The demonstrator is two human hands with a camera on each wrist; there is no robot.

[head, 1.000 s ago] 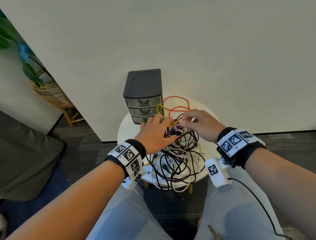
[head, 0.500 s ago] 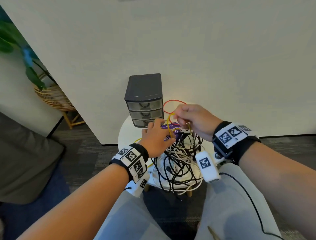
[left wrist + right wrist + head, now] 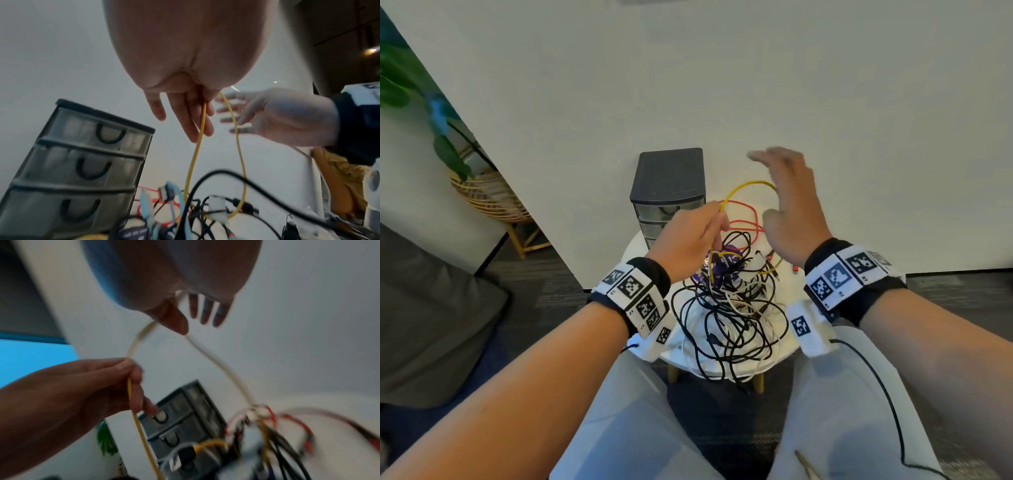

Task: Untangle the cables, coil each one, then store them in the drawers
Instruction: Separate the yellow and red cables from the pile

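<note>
The fingers of the left hand [image 3: 690, 240] pinch the yellow cable [image 3: 748, 185] at centre frame in the head view, while the right hand [image 3: 789, 205], right of centre, has its fingers spread and straight with the yellow loop arching to its palm side; whether it touches is unclear; below them the tangle of black and white cables [image 3: 729, 318] lies heaped on the round white surface [image 3: 792, 287], with the red cable [image 3: 743, 216] behind it and the drawer unit [image 3: 669, 192] at upper centre, drawers closed.

From the left wrist view the fingers [image 3: 193, 120] hold the yellow cable [image 3: 195, 155] at centre, both strands running down into the pile at the bottom; the drawer unit [image 3: 82, 162] at lower left shows three shut drawers.

From the right wrist view, blurred, the spread fingers [image 3: 205, 311] sit at upper centre; the left hand [image 3: 86, 389] grips the yellow cable [image 3: 139, 425] at left.

As a judgement, the task has barely begun; one cable is being teased loose, none is coiled, nothing visibly stored.
</note>
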